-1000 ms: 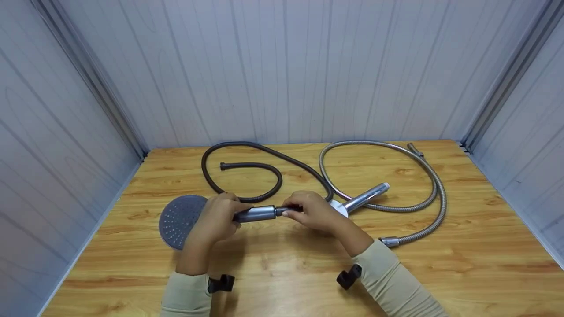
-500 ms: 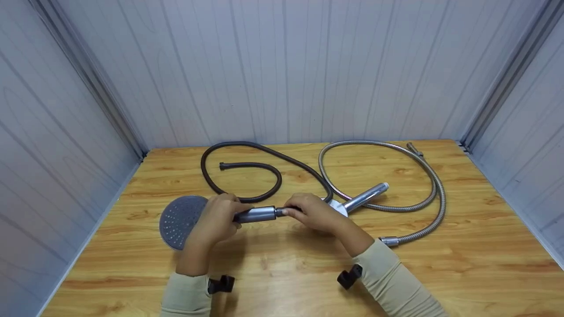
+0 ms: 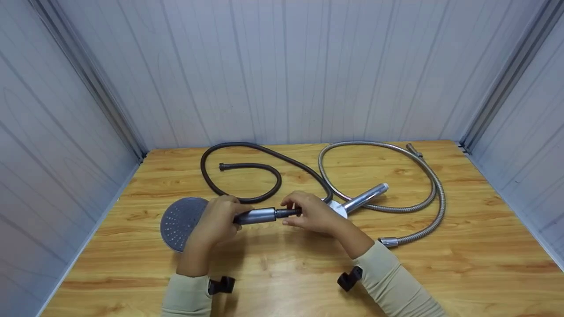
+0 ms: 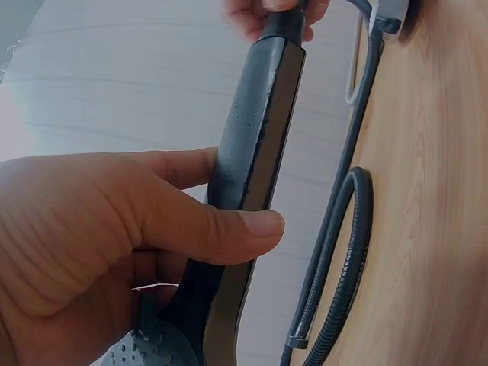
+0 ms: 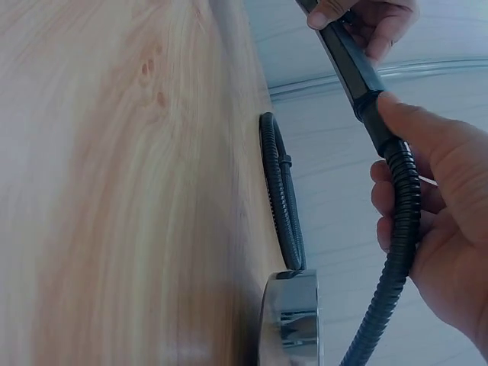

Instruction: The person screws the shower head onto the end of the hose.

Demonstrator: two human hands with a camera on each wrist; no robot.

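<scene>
My left hand point(image 3: 217, 219) grips the handle of a dark grey shower head point(image 3: 180, 223), whose round nozzle face points up at the left. In the left wrist view, the thumb lies across the handle point(image 4: 255, 130) and the fingers go behind it. A dark shower hose point(image 5: 400, 206) meets the handle's end at its connector point(image 3: 287, 213). My right hand point(image 3: 310, 213) curls its fingers round this hose end; in the head view, thumb and index stand a little apart around the connector. Whether the thread is engaged is hidden.
The dark hose loops across the table point(image 3: 273, 273) to a free nut point(image 3: 222, 166). At the right lie a chrome hand shower point(image 3: 366, 197) and a silver metal hose point(image 3: 442, 200) with a chrome end point(image 3: 389, 241). Pale panel walls point(image 3: 282, 79) enclose the table.
The right thumb and index have spread from a pinch on the connector, which now shows more. The left hand and shower head have barely shifted.
</scene>
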